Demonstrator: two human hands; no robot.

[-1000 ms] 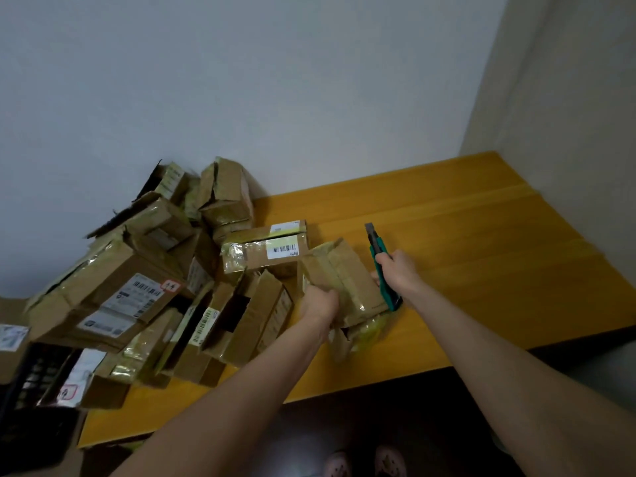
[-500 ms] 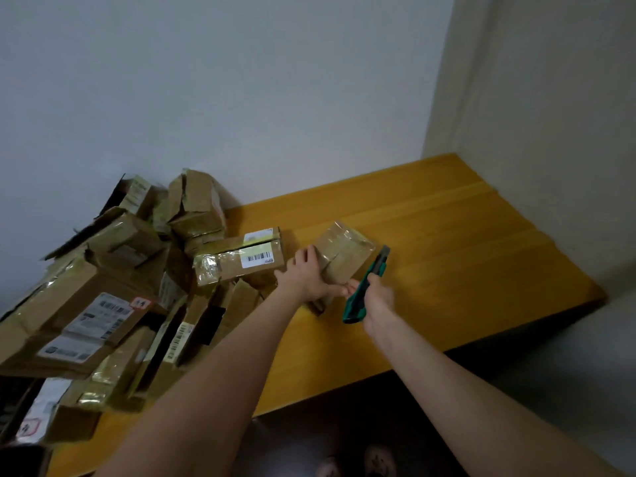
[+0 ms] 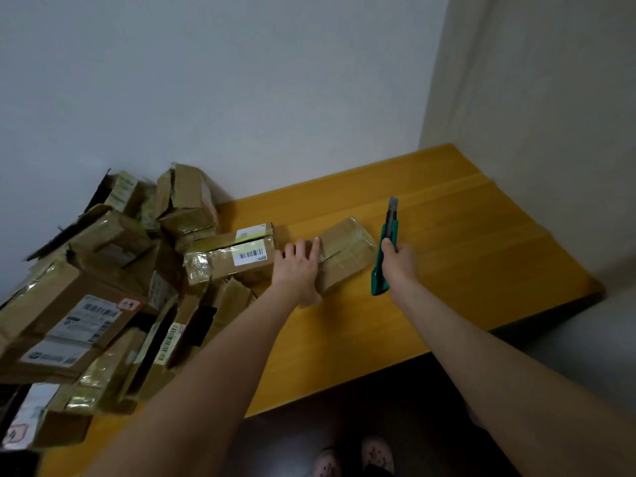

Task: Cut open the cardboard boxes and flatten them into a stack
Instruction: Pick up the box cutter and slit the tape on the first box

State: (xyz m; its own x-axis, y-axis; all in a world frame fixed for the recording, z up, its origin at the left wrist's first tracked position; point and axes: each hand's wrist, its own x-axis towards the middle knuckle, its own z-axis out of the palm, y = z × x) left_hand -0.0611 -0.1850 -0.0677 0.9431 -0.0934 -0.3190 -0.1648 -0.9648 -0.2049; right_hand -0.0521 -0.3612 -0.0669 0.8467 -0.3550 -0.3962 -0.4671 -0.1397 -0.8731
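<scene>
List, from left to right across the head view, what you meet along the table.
Pile of boxes → box with barcode label → left hand → taped box → green utility knife → right hand → bare table.

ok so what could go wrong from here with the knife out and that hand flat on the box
1. The left hand lies flat on the small taped box, close to where the utility knife in the right hand would cut; a slip could reach the fingers.
2. The blade is extended and pointing away, so a hard push might overshoot and score the wooden table.
3. The pile of boxes leans loosely beside the left arm and could slide if bumped.
</scene>
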